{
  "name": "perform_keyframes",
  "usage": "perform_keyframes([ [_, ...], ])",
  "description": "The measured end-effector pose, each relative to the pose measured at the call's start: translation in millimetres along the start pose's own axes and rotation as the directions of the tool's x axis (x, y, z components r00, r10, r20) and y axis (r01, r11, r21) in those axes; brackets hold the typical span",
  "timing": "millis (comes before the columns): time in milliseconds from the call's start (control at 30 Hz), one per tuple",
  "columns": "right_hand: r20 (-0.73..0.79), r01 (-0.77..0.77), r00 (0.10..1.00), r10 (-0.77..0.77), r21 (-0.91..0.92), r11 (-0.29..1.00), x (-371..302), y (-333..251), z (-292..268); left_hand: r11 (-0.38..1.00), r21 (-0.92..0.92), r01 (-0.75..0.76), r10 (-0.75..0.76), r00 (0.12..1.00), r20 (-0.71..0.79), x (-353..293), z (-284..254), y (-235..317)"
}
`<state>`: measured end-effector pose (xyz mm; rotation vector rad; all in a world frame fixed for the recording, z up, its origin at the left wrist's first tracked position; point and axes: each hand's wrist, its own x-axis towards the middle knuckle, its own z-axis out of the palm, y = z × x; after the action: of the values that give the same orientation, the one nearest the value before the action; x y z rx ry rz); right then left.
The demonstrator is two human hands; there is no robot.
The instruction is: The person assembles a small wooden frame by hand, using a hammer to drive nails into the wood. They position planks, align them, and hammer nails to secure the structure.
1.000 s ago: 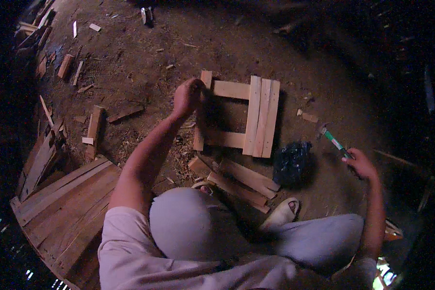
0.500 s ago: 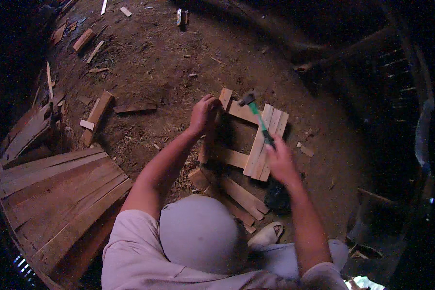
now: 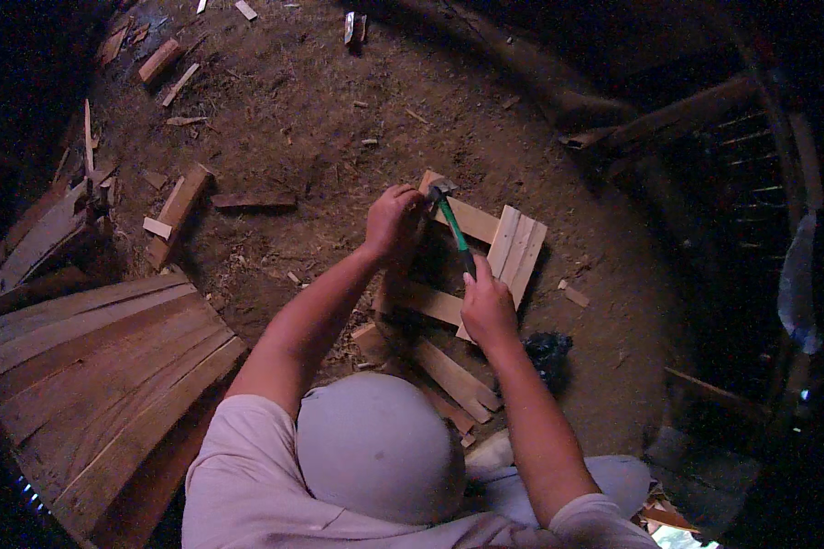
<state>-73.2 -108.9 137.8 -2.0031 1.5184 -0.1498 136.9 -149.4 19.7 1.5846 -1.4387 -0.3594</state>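
Note:
A wooden frame with pale slats [image 3: 520,242] across its right end lies on the dirt floor in front of me. My right hand [image 3: 489,306] is wrapped round the dark grip of a claw hammer [image 3: 453,222] with a green handle. The hammer's head is at the frame's far left corner, close beside my left hand [image 3: 397,220]. The left hand's fingers are drawn together against that corner; whatever they pinch is too small or hidden to name. Its left side is partly hidden in shadow below my left hand.
A low platform of planks [image 3: 110,343] stands at the left. Loose boards [image 3: 449,371] lie near my knees, next to a black plastic bag [image 3: 547,355]. A wood block [image 3: 181,215], a dark board [image 3: 254,200] and scattered offcuts lie on the floor [image 3: 293,101].
My right hand has moved left, and the hammer's head has come from above the frame's far rail to the far left corner beside my left hand. The left hand has barely moved.

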Motion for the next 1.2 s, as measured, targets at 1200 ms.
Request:
perform_keyframes([
  [1200,-0.311,0.144,0.942,-0.129,0.024,0.989,-21,4,8,0.997,-0.01,-0.075,0.075,0.997,0.023,6,-1,-9],
])
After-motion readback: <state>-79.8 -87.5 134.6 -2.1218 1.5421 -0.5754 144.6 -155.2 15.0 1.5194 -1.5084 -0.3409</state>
